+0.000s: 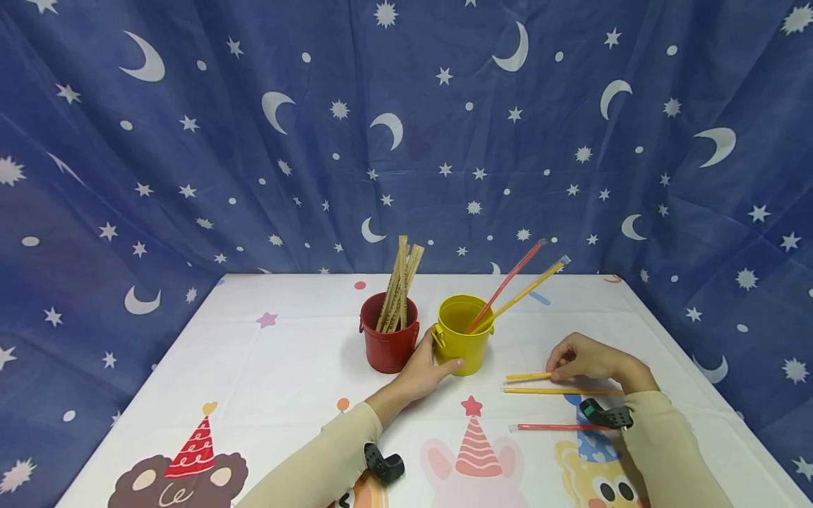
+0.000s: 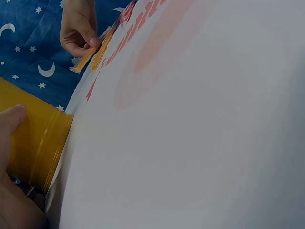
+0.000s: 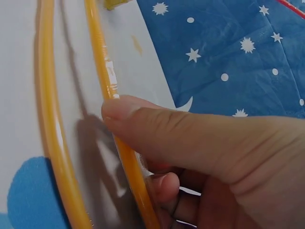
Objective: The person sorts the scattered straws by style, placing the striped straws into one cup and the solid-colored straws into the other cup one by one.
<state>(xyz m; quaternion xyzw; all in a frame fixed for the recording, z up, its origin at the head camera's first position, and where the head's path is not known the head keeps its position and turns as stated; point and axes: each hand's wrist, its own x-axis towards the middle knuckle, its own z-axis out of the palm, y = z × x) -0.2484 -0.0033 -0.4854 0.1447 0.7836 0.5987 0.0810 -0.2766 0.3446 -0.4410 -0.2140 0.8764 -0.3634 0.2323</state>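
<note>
My left hand [image 1: 419, 370] grips the side of a small yellow metal bucket [image 1: 460, 351], thumb across its front; the other fingers are mostly hidden behind it. One red straw [image 1: 511, 279] and one yellow straw [image 1: 530, 291], both in clear wrappers, lean out of the bucket to the right. At the right, my right hand [image 1: 591, 358] pinches another wrapped yellow straw [image 3: 126, 155] between thumb and fingers, with its shadow on the cloth. A second yellow straw [image 1: 540, 391] lies alongside on the table, nearer me. Closer still lies a wrapped red straw [image 1: 549, 427], partly behind my right wrist.
A red bucket [image 1: 386, 351] stands just left of the yellow one, holding several thin paper-wrapped sticks [image 1: 399, 289]. The table wears a white cloth [image 1: 286, 367] printed with party animals. A blue star-and-moon curtain [image 1: 406, 183] hangs behind the table's far edge.
</note>
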